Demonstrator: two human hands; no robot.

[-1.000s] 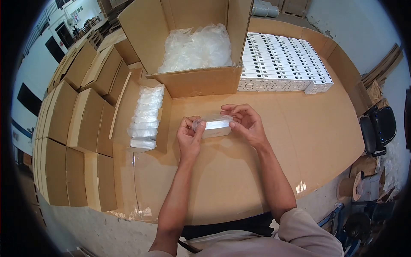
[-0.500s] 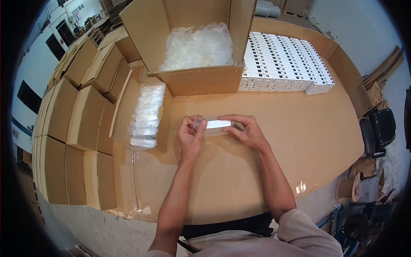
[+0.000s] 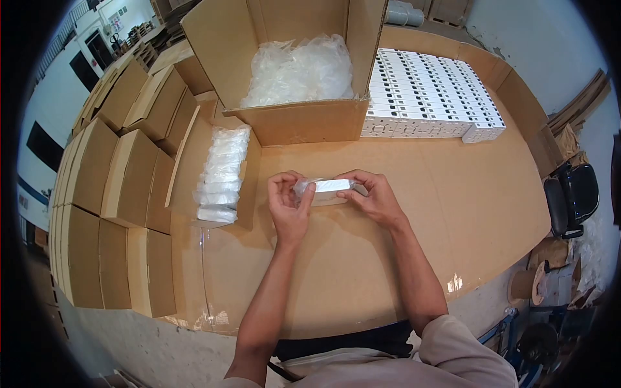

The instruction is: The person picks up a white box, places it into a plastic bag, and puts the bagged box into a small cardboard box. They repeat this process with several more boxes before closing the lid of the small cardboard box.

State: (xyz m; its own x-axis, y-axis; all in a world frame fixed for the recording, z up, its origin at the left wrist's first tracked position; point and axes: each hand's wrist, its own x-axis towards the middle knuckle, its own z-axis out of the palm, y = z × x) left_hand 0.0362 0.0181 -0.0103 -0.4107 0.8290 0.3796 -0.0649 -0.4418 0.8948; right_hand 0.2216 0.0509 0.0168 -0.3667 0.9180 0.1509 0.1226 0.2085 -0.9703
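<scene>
Above the cardboard-covered table, a small white box sits inside a clear plastic bag. My left hand is closed on the bag's left end, where the film bunches between thumb and fingers. At the right end, my right hand pinches the bagged box with thumb and fingertips. To the left stands an open carton with a row of bagged white boxes in it.
A large open carton holding loose clear bags stands at the back. Rows of white boxes lie stacked at the back right. Closed brown cartons are piled at the left. A black chair is beyond the right edge.
The bagged box has tilted slightly, showing more of its front side. My left fingers have shifted on the bag, and the right fingers have drawn back toward the box's right end.
</scene>
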